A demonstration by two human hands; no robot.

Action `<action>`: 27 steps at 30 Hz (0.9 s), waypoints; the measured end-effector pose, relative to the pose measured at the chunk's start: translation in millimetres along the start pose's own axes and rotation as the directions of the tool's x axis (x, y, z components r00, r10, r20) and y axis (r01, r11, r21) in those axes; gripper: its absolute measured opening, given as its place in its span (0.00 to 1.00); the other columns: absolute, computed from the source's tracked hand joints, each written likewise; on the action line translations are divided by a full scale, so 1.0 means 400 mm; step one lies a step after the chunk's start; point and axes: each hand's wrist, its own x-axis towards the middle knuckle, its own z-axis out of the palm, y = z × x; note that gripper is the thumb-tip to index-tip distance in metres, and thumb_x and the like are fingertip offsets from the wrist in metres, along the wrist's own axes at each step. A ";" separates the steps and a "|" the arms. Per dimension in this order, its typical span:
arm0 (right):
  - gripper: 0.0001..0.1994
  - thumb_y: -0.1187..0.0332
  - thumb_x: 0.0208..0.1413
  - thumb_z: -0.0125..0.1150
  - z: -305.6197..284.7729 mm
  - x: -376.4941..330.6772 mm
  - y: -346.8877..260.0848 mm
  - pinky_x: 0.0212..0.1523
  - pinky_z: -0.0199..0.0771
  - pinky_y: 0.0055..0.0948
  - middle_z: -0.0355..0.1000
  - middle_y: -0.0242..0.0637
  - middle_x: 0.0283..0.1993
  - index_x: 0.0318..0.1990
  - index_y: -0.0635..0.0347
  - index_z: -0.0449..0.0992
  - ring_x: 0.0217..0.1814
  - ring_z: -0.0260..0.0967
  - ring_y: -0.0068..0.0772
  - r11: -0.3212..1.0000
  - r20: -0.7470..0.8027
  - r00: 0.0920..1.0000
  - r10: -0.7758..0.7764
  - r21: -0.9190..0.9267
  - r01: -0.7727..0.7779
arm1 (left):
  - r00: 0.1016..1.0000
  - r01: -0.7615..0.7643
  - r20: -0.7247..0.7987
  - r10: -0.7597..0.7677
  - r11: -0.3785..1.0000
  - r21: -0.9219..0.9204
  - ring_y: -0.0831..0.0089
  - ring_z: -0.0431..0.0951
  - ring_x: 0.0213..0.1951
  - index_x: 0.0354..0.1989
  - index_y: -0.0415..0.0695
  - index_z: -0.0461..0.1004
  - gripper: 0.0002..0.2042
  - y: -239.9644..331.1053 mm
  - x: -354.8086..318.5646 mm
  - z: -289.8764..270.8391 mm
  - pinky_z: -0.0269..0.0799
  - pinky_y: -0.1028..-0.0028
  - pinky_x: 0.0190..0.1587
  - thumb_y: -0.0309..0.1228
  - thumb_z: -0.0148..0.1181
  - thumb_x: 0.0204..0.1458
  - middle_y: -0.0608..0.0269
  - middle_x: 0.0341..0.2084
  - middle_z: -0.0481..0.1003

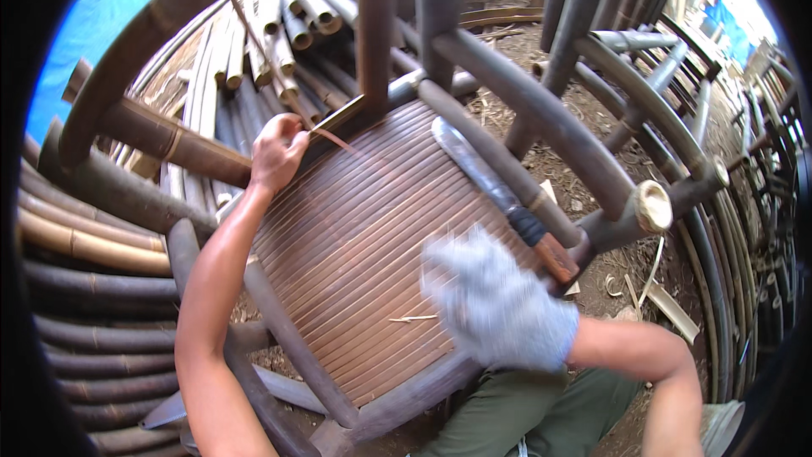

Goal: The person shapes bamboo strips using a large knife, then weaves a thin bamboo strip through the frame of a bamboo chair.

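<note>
A dark bamboo chair (538,101) stands in front of me, its seat (364,237) made of narrow brown slats. My left hand (277,152) is bare and closed at the far left corner of the seat, pinching a thin split strip (286,89) that runs up past the frame. My right hand (499,300), in a pale grey-blue glove, hangs over the near right part of the seat. Motion smears its fingers, so what it holds, if anything, is unclear. Along the seat's right side lies a long knife (484,173) with a wooden handle. A small pale sliver (413,319) rests on the slats.
Cut bamboo poles (271,34) are heaped beyond the chair. Dark poles (110,338) lie stacked at the left, with a saw blade (165,411) near them. More bamboo frames (651,93) stand at the right. Shavings and offcuts (672,311) litter the ground.
</note>
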 end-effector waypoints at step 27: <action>0.07 0.72 0.48 0.59 -0.799 -0.938 0.183 0.44 0.81 0.38 0.72 0.58 0.48 0.27 0.68 0.79 0.43 0.75 0.47 0.859 -0.329 0.944 -0.026 -0.490 -0.148 | 0.229 -0.314 0.581 0.781 0.624 -0.716 0.53 0.79 0.37 0.37 0.40 0.79 0.07 1.685 -0.568 0.466 0.77 0.59 0.40 0.30 0.60 0.55 0.54 0.34 0.78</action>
